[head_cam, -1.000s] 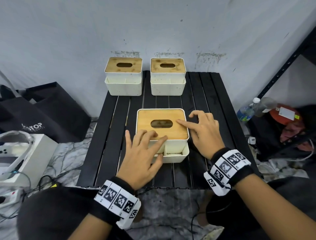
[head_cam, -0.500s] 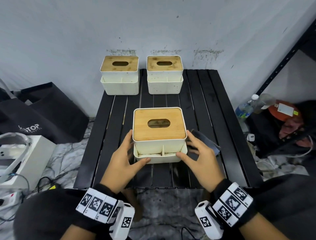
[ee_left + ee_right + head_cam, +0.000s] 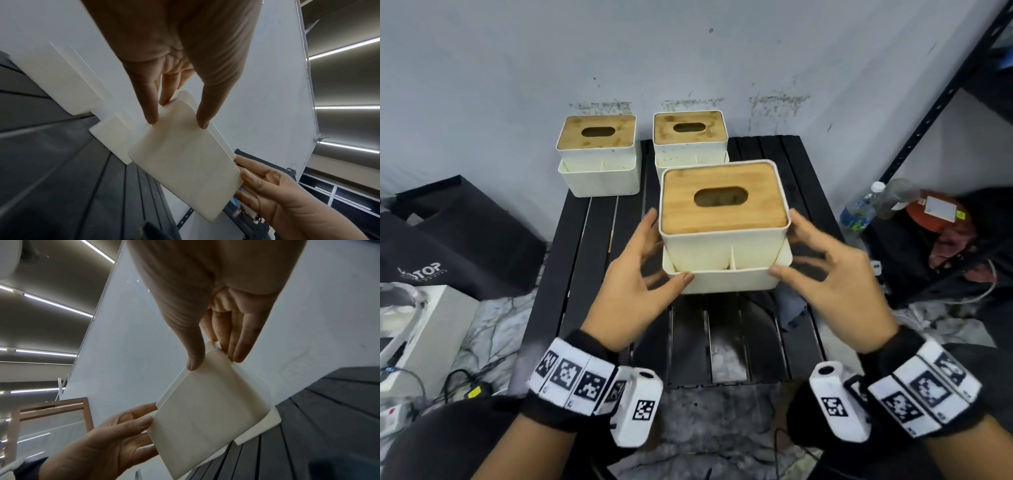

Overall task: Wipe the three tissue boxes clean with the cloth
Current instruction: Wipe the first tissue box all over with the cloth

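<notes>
Two tissue boxes (image 3: pixel 599 154) sit on black slatted table (image 3: pixel 571 260).

Pretty even indoor light, ceiling strip lights (image 3: pixel 345 47) glaring – hands motion-blurred, edges bent by the wide lens.

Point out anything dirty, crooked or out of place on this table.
The two cream tissue boxes with bamboo lids at the back, left and right, carry dark smudges on their lids. The dark cloth lies crumpled on the black slatted table, unused.
</notes>
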